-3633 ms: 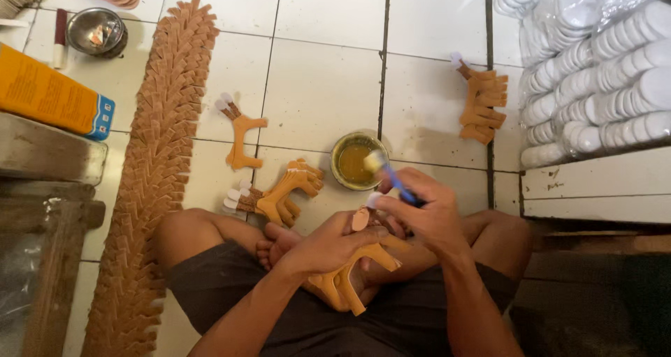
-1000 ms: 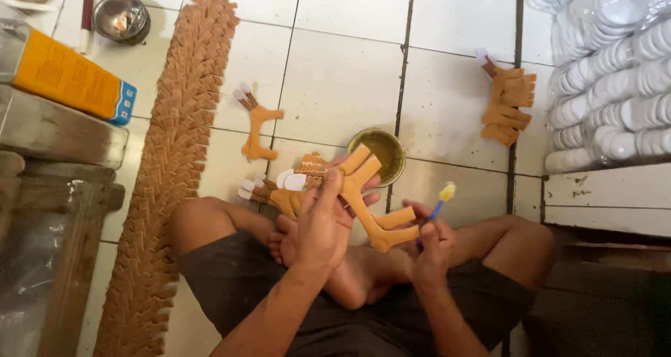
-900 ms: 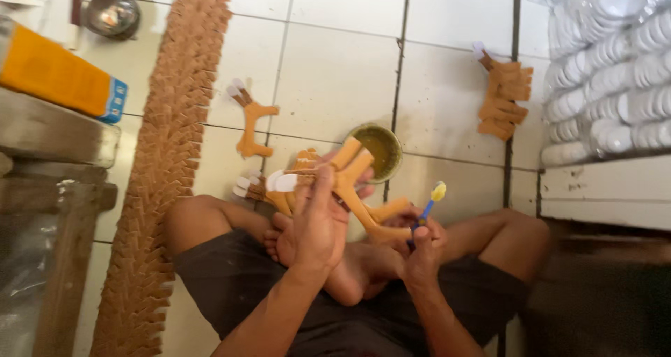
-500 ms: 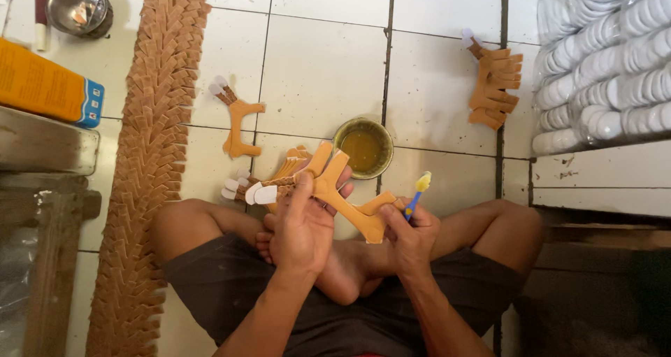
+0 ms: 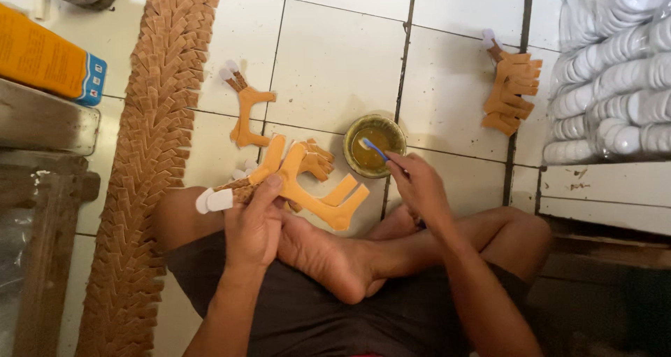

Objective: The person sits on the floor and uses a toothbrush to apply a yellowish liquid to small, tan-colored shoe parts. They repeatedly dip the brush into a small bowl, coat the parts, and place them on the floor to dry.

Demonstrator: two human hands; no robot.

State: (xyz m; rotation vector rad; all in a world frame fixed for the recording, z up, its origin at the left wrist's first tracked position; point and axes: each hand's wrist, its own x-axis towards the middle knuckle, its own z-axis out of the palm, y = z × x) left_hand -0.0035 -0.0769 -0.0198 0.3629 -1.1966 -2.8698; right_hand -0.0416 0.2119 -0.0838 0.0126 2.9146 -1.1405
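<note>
Looking down from your head camera, you sit cross-legged on the white tiled floor (image 5: pixel 335 63), and your left hand (image 5: pixel 255 220) is closed around a cardboard cut-out (image 5: pixel 307 189), an orange, branching piece with white tips at its left end, held just above your foot. Your right hand (image 5: pixel 416 186) pinches a small blue-handled brush (image 5: pixel 374 148), its tip dipped into the round bowl of yellowish glue (image 5: pixel 374 144) just beyond your fingers. More cut-outs lie under the held piece, one lies alone (image 5: pixel 244 109) further up the floor, and a small stack (image 5: pixel 510 91) sits well apart at the upper right. A long row of overlapping brown pieces (image 5: pixel 150 154) runs along your left side, an orange box (image 5: pixel 49 60) rests beyond it, and bagged stacks of white discs (image 5: pixel 608 70) fill the right edge.
</note>
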